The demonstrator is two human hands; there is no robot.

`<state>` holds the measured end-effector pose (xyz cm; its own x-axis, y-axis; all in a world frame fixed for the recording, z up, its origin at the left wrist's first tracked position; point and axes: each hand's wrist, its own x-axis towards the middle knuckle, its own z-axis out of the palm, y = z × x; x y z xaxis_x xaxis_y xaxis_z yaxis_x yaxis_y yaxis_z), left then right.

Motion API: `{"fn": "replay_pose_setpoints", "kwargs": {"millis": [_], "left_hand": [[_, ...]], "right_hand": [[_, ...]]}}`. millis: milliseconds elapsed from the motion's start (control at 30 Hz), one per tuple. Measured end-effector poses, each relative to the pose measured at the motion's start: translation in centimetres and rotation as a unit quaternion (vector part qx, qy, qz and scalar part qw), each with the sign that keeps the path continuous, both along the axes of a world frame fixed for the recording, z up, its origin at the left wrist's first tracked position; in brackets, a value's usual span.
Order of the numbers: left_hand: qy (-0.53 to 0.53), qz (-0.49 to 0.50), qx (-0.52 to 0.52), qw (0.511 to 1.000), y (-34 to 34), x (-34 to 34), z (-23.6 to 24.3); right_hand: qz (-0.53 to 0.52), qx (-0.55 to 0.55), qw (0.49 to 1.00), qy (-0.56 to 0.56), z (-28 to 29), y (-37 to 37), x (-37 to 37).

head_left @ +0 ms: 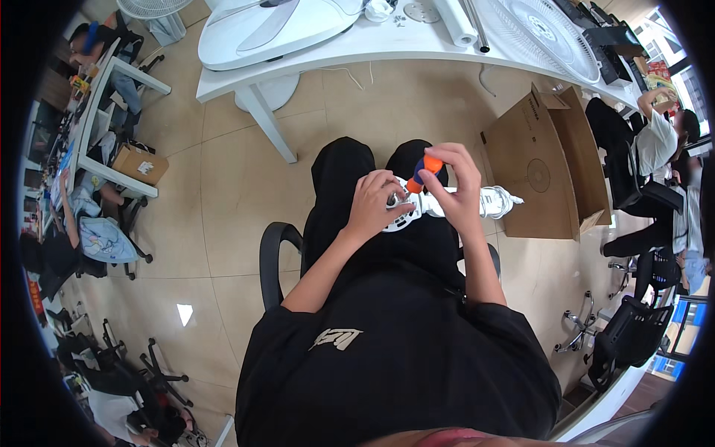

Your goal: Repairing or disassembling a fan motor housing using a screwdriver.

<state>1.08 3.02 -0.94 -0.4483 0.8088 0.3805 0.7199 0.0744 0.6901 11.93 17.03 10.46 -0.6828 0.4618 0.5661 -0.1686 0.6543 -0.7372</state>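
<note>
On my lap lies a white slotted fan motor housing [403,222], with a narrower white neck stretching to the right. My left hand [369,206] grips its left end, fingertips gathered near the screwdriver's tip. My right hand [463,190] is closed round the handle of an orange and dark-blue screwdriver [420,176]. The screwdriver leans, its lower end pointing down at the housing between my two hands. A coiled white cord [494,203] sits at the housing's right end, beyond my right hand. The fingers partly cover the tip and whatever it touches.
A white table [313,54] ahead holds a fan base with blades, a white roll, metal tubes and a fan grille [547,33]. An open cardboard box [532,160] stands to my right. Chair armrests flank me. People sit at desks on both sides.
</note>
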Motion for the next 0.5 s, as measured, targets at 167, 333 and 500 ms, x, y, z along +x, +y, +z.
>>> {"fn": "replay_pose_setpoints", "kwargs": {"millis": [167,333,500], "left_hand": [[0.006,0.001,0.001,1.000,0.0,0.0,-0.3],[0.021,0.010,0.009,1.000,0.0,-0.4,0.5],[-0.001,-0.009,0.016,1.000,-0.2,0.3,-0.4]], "right_hand": [[0.042,-0.058,0.997,0.008,0.1,-0.2,-0.2],[0.009,0.002,1.000,-0.015,0.2,-0.1,-0.6],[0.027,0.005,0.999,-0.031,-0.1,-0.3,0.4]]}}
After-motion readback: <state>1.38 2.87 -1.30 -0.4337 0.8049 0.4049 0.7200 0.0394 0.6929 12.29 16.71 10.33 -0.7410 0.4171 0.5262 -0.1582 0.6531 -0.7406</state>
